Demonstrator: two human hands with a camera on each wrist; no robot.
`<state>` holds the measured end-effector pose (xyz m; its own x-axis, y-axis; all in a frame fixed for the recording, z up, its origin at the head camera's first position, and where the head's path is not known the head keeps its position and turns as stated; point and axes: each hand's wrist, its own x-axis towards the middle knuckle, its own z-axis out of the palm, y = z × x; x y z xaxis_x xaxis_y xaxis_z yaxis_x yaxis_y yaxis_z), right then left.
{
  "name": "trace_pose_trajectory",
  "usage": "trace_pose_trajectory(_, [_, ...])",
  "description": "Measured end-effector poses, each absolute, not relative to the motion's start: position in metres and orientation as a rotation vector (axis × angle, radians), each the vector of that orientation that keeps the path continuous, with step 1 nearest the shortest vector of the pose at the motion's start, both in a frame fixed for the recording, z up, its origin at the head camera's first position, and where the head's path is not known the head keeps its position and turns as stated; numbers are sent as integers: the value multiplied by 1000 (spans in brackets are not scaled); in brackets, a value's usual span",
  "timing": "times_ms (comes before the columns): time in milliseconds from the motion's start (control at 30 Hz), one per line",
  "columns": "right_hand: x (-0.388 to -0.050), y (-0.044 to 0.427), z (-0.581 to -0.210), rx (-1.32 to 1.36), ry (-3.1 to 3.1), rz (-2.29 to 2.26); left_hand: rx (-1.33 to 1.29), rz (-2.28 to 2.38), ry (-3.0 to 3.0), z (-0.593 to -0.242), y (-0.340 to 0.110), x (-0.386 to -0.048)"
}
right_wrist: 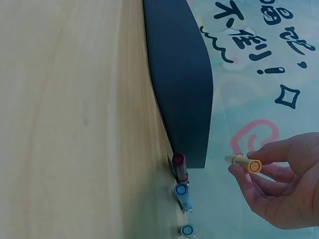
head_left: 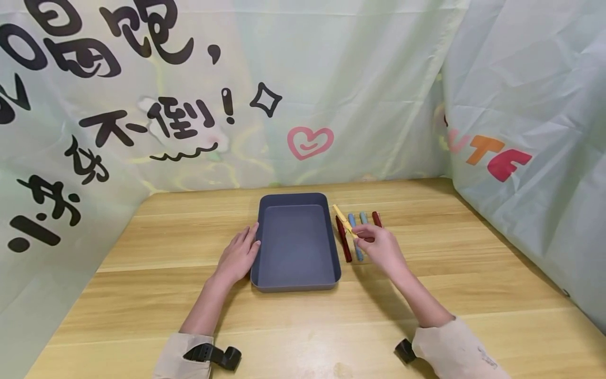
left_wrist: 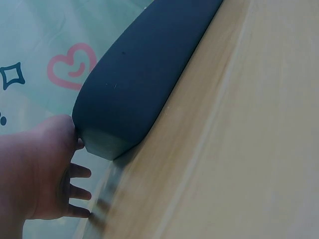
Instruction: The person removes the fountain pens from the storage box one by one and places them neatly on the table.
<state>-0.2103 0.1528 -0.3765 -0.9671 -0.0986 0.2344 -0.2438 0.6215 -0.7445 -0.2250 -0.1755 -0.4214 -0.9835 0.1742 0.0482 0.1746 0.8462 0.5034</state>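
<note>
A dark blue-grey rectangular tray lies in the middle of the table. My left hand rests against its left wall with fairly straight fingers. To the right of the tray, my right hand pinches a yellow pen between thumb and fingers, raised above the other pens. Below it lie a dark red pen, a blue pen, a pale teal pen and a second dark red pen, roughly side by side. The hand partly covers the last two.
The wooden table extends around the tray on every side. Behind it hangs a pale printed cloth with dark lettering and a pink heart, and more cloth closes off the left and right sides.
</note>
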Motion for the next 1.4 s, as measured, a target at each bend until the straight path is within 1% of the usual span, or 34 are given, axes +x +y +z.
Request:
trace_pose_trajectory(567, [-210, 183, -374, 165, -2696, 1299, -289, -810, -3008, -421, -175, -225])
trace_pose_trajectory(1400, [-218, 211, -378, 107, -2650, 1278, -301, -815, -3017, -423, -177, -226])
